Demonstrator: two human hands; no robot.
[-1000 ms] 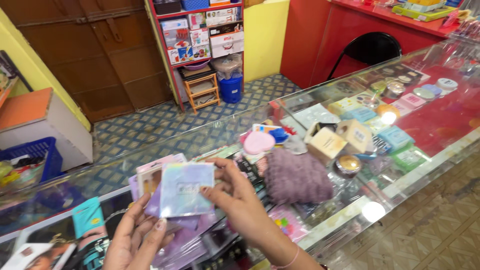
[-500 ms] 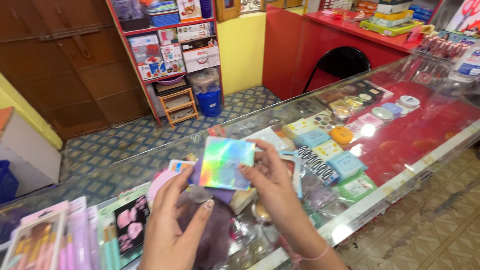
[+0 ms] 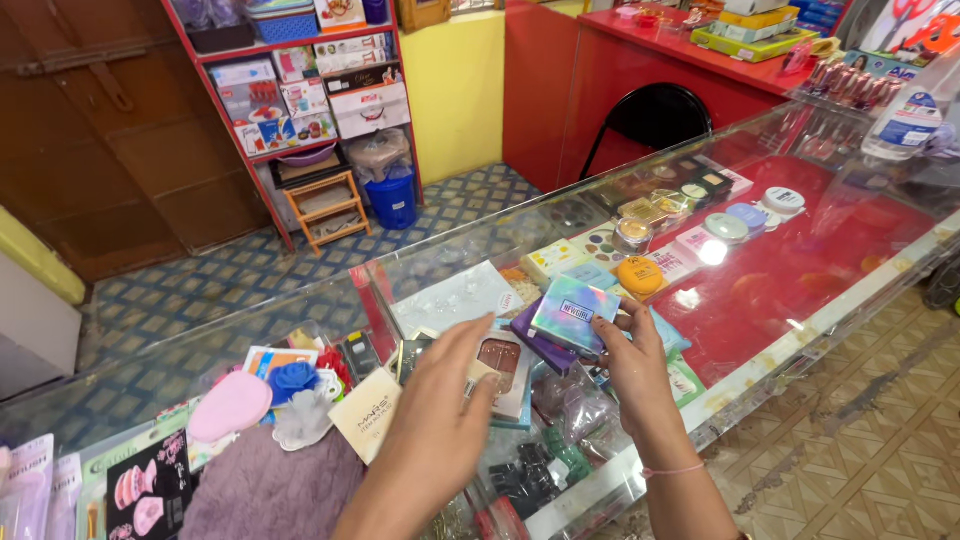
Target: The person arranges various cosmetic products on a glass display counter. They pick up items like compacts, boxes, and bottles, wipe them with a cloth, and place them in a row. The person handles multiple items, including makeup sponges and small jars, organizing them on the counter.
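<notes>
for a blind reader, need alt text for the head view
The right hand holds a small iridescent box above a glass display counter of cosmetics, while the left hand reaches over a clear-lidded case.

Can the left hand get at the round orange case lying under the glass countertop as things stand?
Probably not from above. The left hand hovers over the glass countertop, and the round orange case lies beneath that pane, inside the display case. The glass looks unbroken between them.

A shimmery holographic square packet (image 3: 573, 313) sits above a purple one (image 3: 537, 345); boxes, perhaps cardboard (image 3: 370, 105), fill the red shelf.
</notes>
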